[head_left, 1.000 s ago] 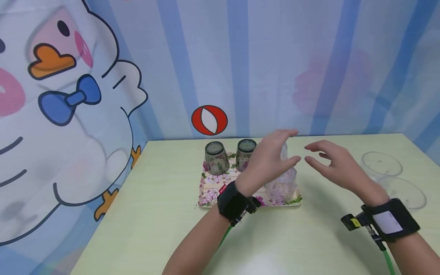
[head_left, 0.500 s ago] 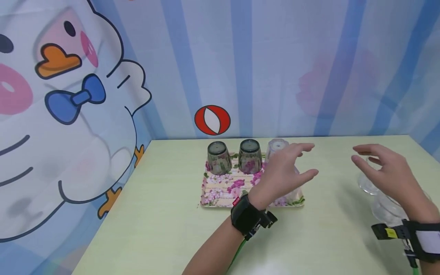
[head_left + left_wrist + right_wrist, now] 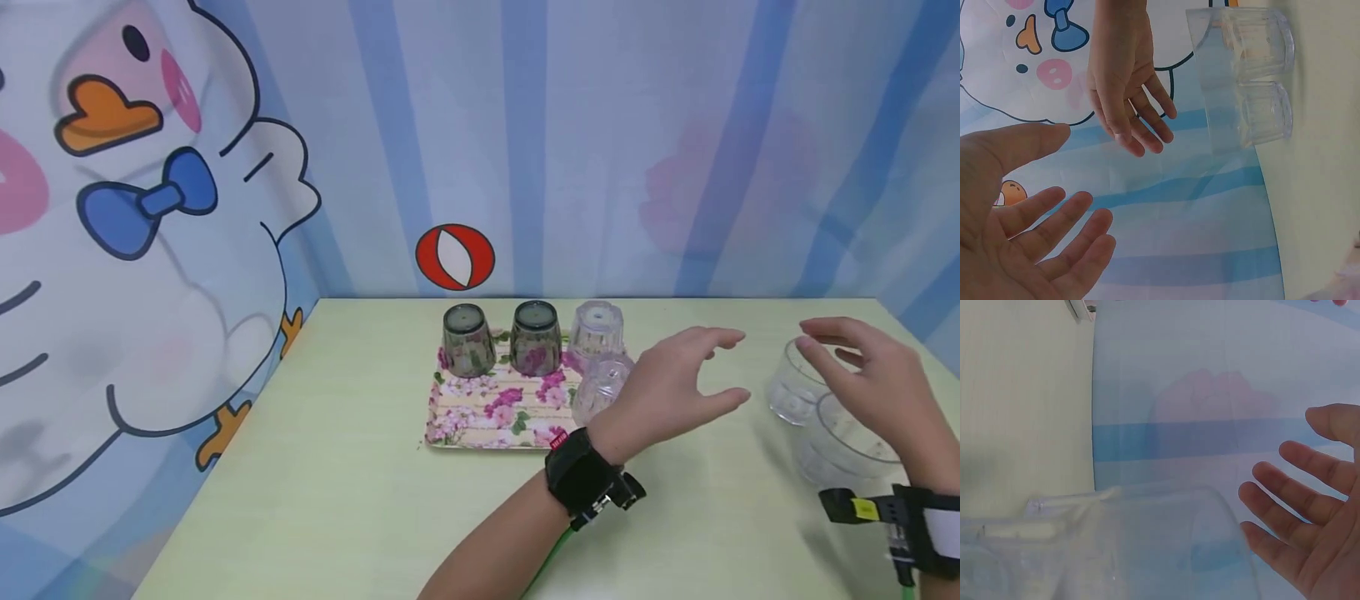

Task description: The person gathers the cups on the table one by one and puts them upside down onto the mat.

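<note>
My right hand (image 3: 873,383), fingers loosely spread, hovers beside and above two clear glasses on the table's right: a smaller one (image 3: 791,398) behind and a wider one (image 3: 828,458) in front. It holds nothing; in the right wrist view its fingers (image 3: 1297,487) are apart from the blurred clear glass (image 3: 1172,544). My left hand (image 3: 667,396) is in the air just right of a floral tray (image 3: 465,433), thumb and fingers apart, also without anything in it. Two upside-down clear tumblers (image 3: 597,329) stand on the tray's right side, the nearer one (image 3: 600,387) partly behind that hand.
Two dark grey tumblers, the left one (image 3: 468,342) and the right one (image 3: 536,340), stand upside down at the tray's back. All of this is on a pale table (image 3: 322,500), with a cartoon-printed curtain (image 3: 585,150) behind it.
Both hands have moved right, away from the tray. The right one has come over to the two clear glasses at the right; the clear tumblers on the tray are now less covered.
</note>
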`<move>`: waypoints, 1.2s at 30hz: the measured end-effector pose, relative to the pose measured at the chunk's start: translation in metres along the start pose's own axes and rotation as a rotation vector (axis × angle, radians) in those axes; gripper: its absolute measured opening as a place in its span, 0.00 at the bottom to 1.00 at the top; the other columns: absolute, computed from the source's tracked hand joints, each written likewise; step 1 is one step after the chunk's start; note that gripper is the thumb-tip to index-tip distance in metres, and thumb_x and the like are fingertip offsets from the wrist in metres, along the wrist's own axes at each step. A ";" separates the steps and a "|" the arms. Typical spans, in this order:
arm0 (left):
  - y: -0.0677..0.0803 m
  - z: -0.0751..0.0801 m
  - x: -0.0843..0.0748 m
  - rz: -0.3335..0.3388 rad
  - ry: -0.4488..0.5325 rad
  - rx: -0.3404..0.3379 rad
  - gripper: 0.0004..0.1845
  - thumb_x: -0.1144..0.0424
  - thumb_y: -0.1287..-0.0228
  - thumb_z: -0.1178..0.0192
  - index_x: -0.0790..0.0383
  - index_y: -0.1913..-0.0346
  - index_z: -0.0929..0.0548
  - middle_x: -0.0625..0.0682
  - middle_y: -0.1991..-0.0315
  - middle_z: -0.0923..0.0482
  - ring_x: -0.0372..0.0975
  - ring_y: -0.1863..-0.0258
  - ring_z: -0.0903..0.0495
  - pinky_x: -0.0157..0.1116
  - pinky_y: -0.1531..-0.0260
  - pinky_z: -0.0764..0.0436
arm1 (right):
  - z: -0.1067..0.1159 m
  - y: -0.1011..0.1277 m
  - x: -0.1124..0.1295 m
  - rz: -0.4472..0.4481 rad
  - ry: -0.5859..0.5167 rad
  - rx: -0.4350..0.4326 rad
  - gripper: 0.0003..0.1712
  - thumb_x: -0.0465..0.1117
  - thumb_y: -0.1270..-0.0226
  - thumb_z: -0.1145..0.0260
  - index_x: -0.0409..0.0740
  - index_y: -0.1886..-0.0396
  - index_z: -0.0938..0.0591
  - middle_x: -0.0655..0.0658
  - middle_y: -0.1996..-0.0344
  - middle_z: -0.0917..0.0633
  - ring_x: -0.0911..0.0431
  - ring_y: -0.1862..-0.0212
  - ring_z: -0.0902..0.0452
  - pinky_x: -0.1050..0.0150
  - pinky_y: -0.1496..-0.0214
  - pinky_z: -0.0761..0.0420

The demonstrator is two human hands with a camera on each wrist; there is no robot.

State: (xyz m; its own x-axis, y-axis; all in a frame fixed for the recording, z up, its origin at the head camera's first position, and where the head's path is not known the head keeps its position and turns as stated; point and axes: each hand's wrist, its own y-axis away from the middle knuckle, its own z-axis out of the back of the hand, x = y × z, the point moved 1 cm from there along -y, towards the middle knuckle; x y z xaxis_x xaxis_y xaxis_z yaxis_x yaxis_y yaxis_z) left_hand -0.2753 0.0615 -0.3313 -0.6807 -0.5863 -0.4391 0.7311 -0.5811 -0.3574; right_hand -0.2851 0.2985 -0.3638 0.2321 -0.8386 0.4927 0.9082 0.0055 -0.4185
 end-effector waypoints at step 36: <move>-0.022 -0.107 -0.021 0.112 0.299 0.121 0.39 0.49 0.41 0.34 0.48 0.29 0.40 0.39 0.36 0.29 0.27 0.42 0.25 0.12 0.53 0.31 | 0.002 0.030 -0.096 -0.273 -0.085 -0.047 0.30 0.53 0.24 0.54 0.43 0.29 0.36 0.47 0.51 0.22 0.60 0.56 0.25 0.58 0.52 0.20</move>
State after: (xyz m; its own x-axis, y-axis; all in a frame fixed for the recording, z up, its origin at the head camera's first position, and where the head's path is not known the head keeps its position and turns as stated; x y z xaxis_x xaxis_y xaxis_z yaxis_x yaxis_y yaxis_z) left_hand -0.2725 0.1468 -0.4026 -0.5396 -0.4698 -0.6987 0.7778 -0.5957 -0.2002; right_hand -0.2796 0.3804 -0.4228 0.0118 -0.7570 0.6533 0.9243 -0.2409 -0.2959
